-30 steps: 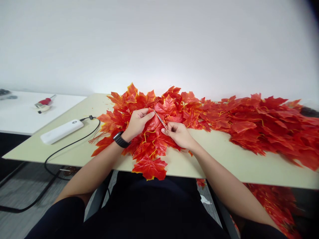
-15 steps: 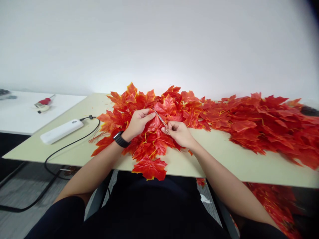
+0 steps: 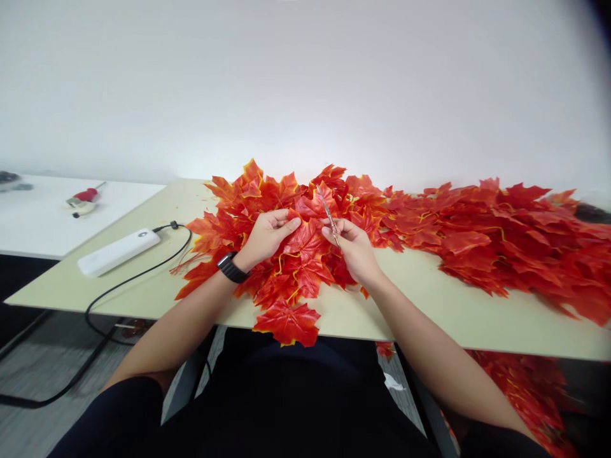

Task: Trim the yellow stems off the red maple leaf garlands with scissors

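A heap of red-orange artificial maple leaves [image 3: 310,270] with yellow stems lies on the table in front of me. My left hand [image 3: 270,236], with a black watch on its wrist, rests over the heap; thumb and fingertips are pinched at the edge of a red leaf. In my right hand [image 3: 353,248] is a slim pair of metal scissors [image 3: 326,207], the tips pointing up and away over the leaves. The handle end is mostly covered by my fingers. A small gap with leaves beneath separates the two hands.
More maple leaves [image 3: 506,238] spread along the right of the pale table [image 3: 410,299]. To the left lies a white device [image 3: 119,252] with a black cable [image 3: 124,280] running off the edge. A red-handled tool [image 3: 86,195] is on the white table. More leaves [image 3: 525,394] sit below.
My right hand has moved slightly up and right with the scissors, whose tips now point more upright, away from my left hand. The left hand has barely moved.
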`<control>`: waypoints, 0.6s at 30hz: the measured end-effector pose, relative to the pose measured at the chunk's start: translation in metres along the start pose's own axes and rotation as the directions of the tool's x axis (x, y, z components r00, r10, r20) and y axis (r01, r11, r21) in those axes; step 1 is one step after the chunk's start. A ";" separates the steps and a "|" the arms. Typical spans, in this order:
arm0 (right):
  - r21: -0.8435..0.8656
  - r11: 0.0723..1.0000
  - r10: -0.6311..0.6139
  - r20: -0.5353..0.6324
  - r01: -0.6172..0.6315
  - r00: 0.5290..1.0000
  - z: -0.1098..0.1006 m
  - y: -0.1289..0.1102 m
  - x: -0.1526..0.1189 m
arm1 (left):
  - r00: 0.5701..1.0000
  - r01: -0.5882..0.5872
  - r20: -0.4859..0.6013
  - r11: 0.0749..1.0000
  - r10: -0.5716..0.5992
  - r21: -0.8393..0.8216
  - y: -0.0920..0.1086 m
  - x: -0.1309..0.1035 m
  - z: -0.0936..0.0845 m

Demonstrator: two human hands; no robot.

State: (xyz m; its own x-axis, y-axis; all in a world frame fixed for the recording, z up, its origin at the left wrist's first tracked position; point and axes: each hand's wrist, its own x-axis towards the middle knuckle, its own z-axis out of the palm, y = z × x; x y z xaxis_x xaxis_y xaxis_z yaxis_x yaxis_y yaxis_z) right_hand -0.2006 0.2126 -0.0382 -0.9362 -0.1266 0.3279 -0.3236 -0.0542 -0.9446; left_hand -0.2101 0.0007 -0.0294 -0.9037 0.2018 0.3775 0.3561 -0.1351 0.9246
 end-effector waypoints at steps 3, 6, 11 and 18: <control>0.049 0.996 0.080 0.008 -0.080 0.997 0.000 0.001 0.000 | 1.000 -0.002 0.020 1.000 0.002 0.001 0.002 -0.001 0.001; 0.075 0.991 0.107 0.003 -0.107 0.994 0.000 0.002 0.000 | 1.000 -0.003 0.014 1.000 0.003 0.020 0.003 -0.001 0.001; 0.068 0.994 0.081 -0.007 -0.080 0.997 0.000 0.003 0.001 | 1.000 0.025 0.006 0.999 -0.025 0.026 0.007 -0.002 0.002; 0.099 0.991 0.088 -0.011 -0.087 0.996 -0.002 0.004 0.001 | 1.000 -0.004 0.031 0.999 0.003 0.032 0.003 0.001 0.002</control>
State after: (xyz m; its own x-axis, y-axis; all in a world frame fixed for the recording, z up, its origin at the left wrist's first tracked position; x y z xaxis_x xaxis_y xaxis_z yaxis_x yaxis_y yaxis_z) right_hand -0.2028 0.2142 -0.0420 -0.9625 -0.1203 0.2432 -0.2260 -0.1405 -0.9639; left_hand -0.2089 0.0022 -0.0260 -0.8950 0.2316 0.3813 0.3666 -0.1051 0.9244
